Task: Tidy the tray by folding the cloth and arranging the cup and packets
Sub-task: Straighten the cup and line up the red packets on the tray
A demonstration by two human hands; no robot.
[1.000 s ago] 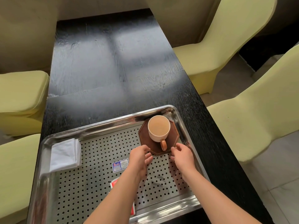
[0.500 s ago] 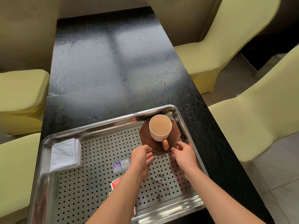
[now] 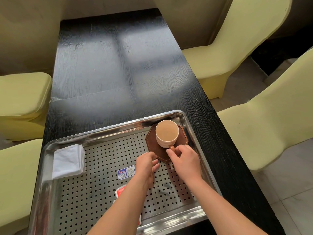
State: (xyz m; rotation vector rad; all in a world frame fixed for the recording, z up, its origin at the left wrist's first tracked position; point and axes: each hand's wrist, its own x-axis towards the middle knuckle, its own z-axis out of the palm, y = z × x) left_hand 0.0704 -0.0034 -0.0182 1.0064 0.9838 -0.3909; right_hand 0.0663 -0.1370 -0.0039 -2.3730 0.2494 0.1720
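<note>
A white cup (image 3: 166, 134) of milky tea with a brown handle stands on a brown octagonal coaster (image 3: 152, 143) in the far right corner of the perforated steel tray (image 3: 88, 138). My right hand (image 3: 185, 160) pinches the cup's handle. My left hand (image 3: 146, 164) touches the coaster's near edge with curled fingers. A folded white cloth (image 3: 68, 161) lies at the tray's left side. A red and white packet (image 3: 121, 190) shows partly under my left forearm.
The tray lies on a long black table (image 3: 105, 73) and carries a blue sticker (image 3: 126, 172) on its floor. Pale yellow covered chairs (image 3: 254, 116) stand along both sides of the table.
The cup and coaster have slid a little further into the tray's far right corner. My right hand moved from the coaster's edge to the cup's handle.
</note>
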